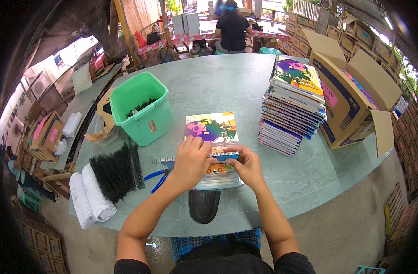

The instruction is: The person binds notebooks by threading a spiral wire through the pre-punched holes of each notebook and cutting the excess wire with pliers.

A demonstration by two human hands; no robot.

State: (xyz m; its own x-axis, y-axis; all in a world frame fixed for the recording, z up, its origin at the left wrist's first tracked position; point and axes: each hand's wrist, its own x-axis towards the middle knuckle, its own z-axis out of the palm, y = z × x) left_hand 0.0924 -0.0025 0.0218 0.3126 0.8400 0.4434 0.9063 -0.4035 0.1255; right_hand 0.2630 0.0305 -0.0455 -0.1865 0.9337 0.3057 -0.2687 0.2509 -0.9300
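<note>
In front of me, a notebook [216,169] with an orange cartoon animal on its cover lies on a small pile. My left hand [194,160] is closed on its upper edge, fingers bent over the spine. The thumb and fingers of my right hand [244,165] pinch the right end of that same edge. A spiral binding coil [162,160] runs along the spine and sticks out to the left. Just beyond lies another notebook [211,128] with a colourful illustrated cover. Blue-handled pliers [157,178] rest beside my left wrist.
Left are a bunch of black coils [115,173], white rolls [95,196] and a green bin [142,121] with black coils inside. A tall notebook stack [291,107] and open carton [343,107] stand right. A dark rounded pad [204,208] lies nearest me. Someone [233,29] sits beyond.
</note>
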